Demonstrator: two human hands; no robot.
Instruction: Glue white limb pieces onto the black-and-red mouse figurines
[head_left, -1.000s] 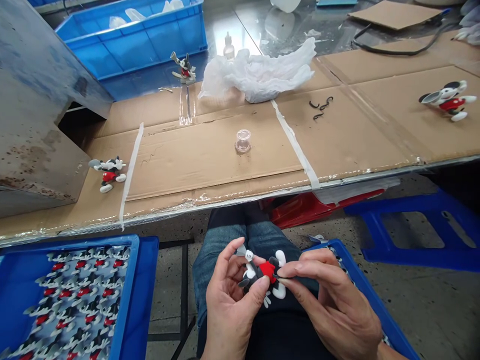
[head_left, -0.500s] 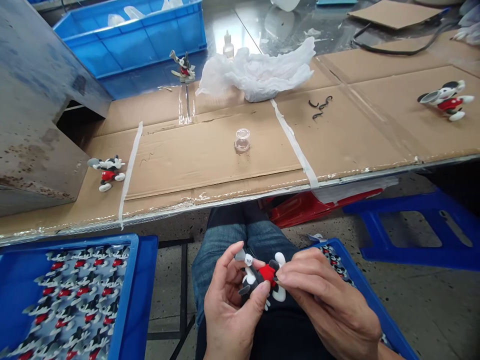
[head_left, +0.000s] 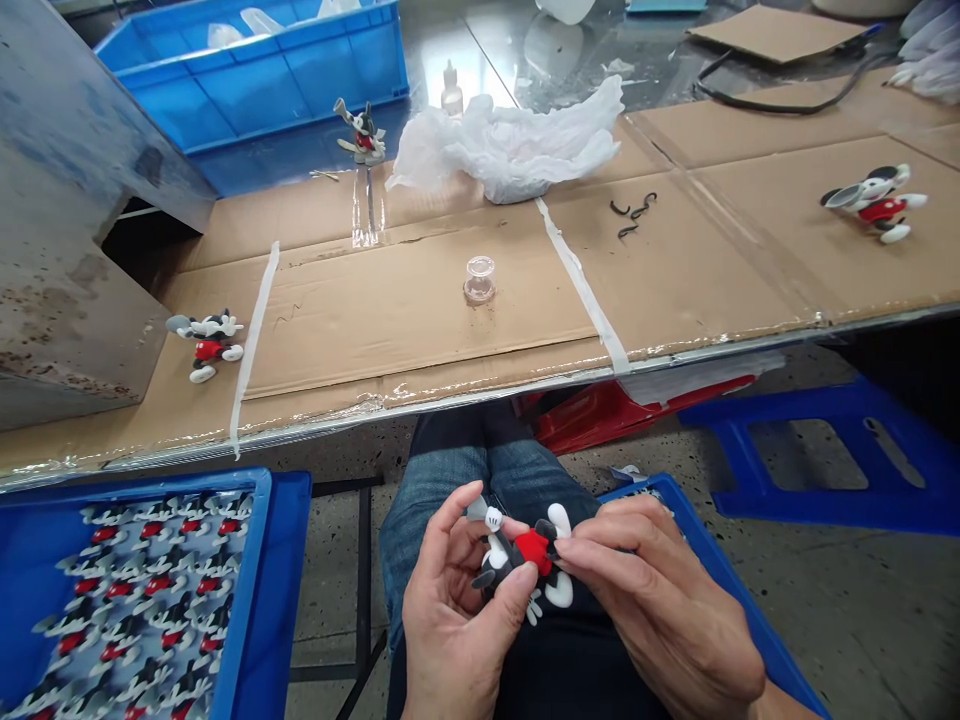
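Note:
Over my lap, my left hand (head_left: 450, 610) wraps its fingers and thumb round a small mouse figurine (head_left: 525, 560) with a black body, red shorts and white gloves and shoes. My right hand (head_left: 660, 610) pinches at the figurine's back end beside the red shorts; whatever small part sits between those fingertips is hidden. A blue tray (head_left: 262, 590) at my lower left holds several of the same figurines laid in rows. A second blue bin (head_left: 720, 580) lies under my right hand.
On the cardboard-covered table (head_left: 420, 310) lie figurines at left (head_left: 206, 340), far right (head_left: 874, 205) and at the back (head_left: 361, 132), a small clear cup (head_left: 480, 279), crumpled white plastic (head_left: 517, 145), black tail pieces (head_left: 634, 212) and a glue bottle (head_left: 451, 92). Blue crate (head_left: 255, 80) behind; blue stool (head_left: 825, 460) at right.
Both hands keep hold of the figurine and only shift slightly on it. The camera view has drifted a little, so the table items sit slightly further left.

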